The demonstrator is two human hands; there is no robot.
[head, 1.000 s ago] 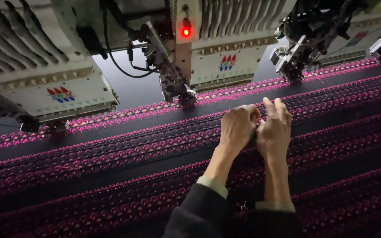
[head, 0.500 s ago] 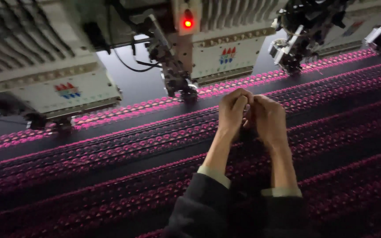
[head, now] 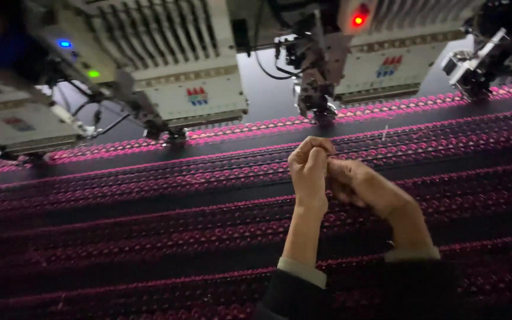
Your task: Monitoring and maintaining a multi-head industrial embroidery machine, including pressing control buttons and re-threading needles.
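Observation:
My left hand (head: 309, 169) and my right hand (head: 360, 186) are raised together above a dark fabric (head: 149, 237) stitched with long pink embroidered rows. Both have their fingers curled and pinched, fingertips meeting near the left hand's thumb. Whatever they pinch is too fine to make out, possibly a thread. Dark sleeves with pale cuffs cover both wrists. The nearest embroidery head (head: 318, 98) hangs just beyond the hands.
A row of cream embroidery machine heads runs along the top: one at left (head: 191, 89) with green and blue lights nearby, one with a red lamp (head: 360, 18), another at far right (head: 475, 65). Pink rows cross the whole fabric bed.
The view has shifted so the machine heads sit further right. My hands stay together, the right one now lower and turned, fingers pinched close to the left hand.

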